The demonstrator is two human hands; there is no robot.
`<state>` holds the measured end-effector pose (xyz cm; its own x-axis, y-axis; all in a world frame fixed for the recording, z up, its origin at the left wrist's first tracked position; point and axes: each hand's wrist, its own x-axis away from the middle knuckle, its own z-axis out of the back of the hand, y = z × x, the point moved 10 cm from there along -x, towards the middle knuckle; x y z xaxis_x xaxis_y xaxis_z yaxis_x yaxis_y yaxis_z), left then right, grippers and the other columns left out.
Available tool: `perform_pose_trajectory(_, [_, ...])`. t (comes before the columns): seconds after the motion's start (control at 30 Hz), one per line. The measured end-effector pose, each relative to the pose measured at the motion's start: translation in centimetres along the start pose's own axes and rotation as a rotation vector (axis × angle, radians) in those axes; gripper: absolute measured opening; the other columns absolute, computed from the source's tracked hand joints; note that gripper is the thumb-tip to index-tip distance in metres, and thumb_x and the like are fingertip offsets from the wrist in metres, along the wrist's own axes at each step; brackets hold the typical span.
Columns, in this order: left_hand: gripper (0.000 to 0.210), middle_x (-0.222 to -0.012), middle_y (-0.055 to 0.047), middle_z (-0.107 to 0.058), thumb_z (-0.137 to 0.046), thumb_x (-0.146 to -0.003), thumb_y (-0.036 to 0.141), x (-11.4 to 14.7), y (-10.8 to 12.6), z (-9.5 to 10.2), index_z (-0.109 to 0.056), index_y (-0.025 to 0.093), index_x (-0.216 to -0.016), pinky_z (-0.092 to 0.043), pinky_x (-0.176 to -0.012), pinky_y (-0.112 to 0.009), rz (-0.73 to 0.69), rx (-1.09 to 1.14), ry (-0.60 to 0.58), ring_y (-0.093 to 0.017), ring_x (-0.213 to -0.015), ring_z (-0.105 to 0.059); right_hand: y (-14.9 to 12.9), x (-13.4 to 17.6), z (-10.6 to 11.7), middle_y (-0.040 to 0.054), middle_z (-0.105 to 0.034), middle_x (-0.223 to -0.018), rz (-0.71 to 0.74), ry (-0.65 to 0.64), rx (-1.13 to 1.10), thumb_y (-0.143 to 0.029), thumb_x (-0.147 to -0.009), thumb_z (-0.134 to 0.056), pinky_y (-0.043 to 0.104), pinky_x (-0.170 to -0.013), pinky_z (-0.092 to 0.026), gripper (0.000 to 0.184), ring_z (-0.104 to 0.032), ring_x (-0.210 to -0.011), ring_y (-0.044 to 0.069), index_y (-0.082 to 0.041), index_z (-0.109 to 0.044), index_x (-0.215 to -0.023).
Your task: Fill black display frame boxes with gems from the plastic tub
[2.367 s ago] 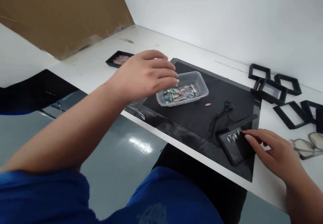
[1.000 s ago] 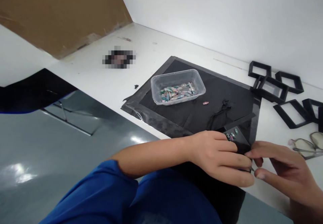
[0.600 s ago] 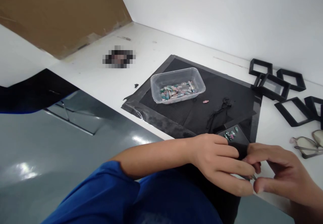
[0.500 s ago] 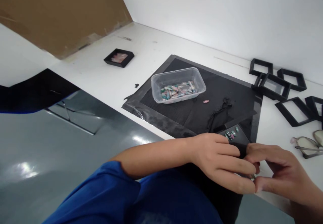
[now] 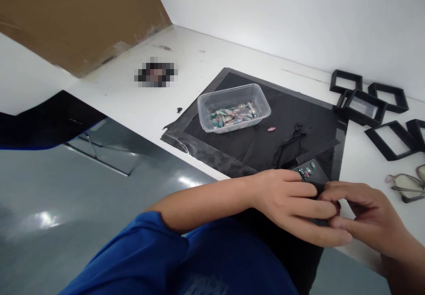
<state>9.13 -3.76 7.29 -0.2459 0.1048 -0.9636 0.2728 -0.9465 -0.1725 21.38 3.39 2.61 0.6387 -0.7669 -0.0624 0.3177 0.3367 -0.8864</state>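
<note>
The left hand (image 5: 295, 206) and right hand (image 5: 370, 211) are meeting at the fingertips, their grip too hidden to tell, over a black box (image 5: 318, 176) that is bearing press-on nails (image 5: 313, 165) on the black mat (image 5: 255, 151).

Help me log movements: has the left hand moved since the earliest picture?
Yes: against the black mat, the left hand moved from the clear plastic container rightward to the near edge, beside the right hand.

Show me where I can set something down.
Bare: white tabletop between the pixelated dark patch and flat black mat; the mat's far side, right of the clear plastic tub. Crowded: right end, with black rectangular frames and clear eyeglasses; near right, with left hand and right hand over a black rectangular panel.
</note>
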Motion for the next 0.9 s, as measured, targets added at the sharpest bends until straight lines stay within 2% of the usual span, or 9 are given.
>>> perform_pose_trajectory(0.17, [0.014, -0.083, 0.011, -0.079, -0.076, -0.085, 0.027, 0.0, 0.0, -0.1, -0.084, 0.038, -0.087, -0.035, -0.046, -0.021, -0.001, -0.031, -0.042, -0.005, -0.056, -0.052, 0.0, -0.1, 0.0, -0.0027, -0.066, -0.063, 0.013, 0.016, 0.008, -0.041, -0.087, -0.08, 0.022, -0.05, -0.05, 0.015, -0.059, -0.053, 0.012, -0.028, -0.075, -0.082])
perform_pose_trajectory(0.37, [0.013, -0.085, 0.014, -0.08, -0.08, -0.087, 0.024, -0.1, -0.8, 0.4, -0.082, 0.036, -0.092, -0.037, -0.044, -0.021, 0.024, -0.097, -0.055, -0.004, -0.057, -0.057, -0.3, -0.4, 0.2, -0.0038, -0.063, -0.063, 0.016, 0.047, -0.014, -0.031, -0.087, -0.08, 0.023, -0.051, -0.046, 0.013, -0.055, -0.055, 0.01, -0.025, -0.072, -0.079])
perform_pose_trajectory(0.6, [0.009, -0.085, 0.007, -0.081, -0.072, -0.094, 0.018, -0.1, -1.7, 0.5, -0.076, 0.024, -0.099, -0.044, -0.047, -0.024, 0.09, -0.004, -0.092, -0.008, -0.06, -0.063, -1.1, -0.5, 0.7, -0.0057, -0.059, -0.062, 0.078, 0.114, -0.094, -0.03, -0.088, -0.083, 0.024, -0.053, -0.043, 0.009, -0.051, -0.056, 0.009, -0.024, -0.076, -0.087])
perform_pose_trajectory(0.77, [0.013, -0.092, 0.01, -0.081, -0.067, -0.098, 0.023, -0.3, -1.8, 0.1, -0.074, 0.031, -0.091, -0.053, -0.057, -0.021, 0.099, 0.025, -0.248, -0.006, -0.069, -0.07, -1.4, -0.5, 0.7, -0.0058, -0.058, -0.061, 0.085, 0.117, -0.123, -0.03, -0.089, -0.082, 0.025, -0.052, -0.042, 0.008, -0.05, -0.055, 0.009, -0.024, -0.077, -0.09])
perform_pose_trajectory(0.9, [0.012, -0.095, 0.011, -0.081, -0.068, -0.099, 0.025, -0.2, -1.9, 0.2, -0.075, 0.034, -0.096, -0.055, -0.057, -0.021, 0.096, 0.045, -0.29, -0.006, -0.071, -0.072, -1.5, -0.4, 0.7, -0.0058, -0.058, -0.062, 0.083, 0.121, -0.132, -0.027, -0.088, -0.083, 0.025, -0.052, -0.042, 0.008, -0.049, -0.056, 0.009, -0.024, -0.077, -0.09])
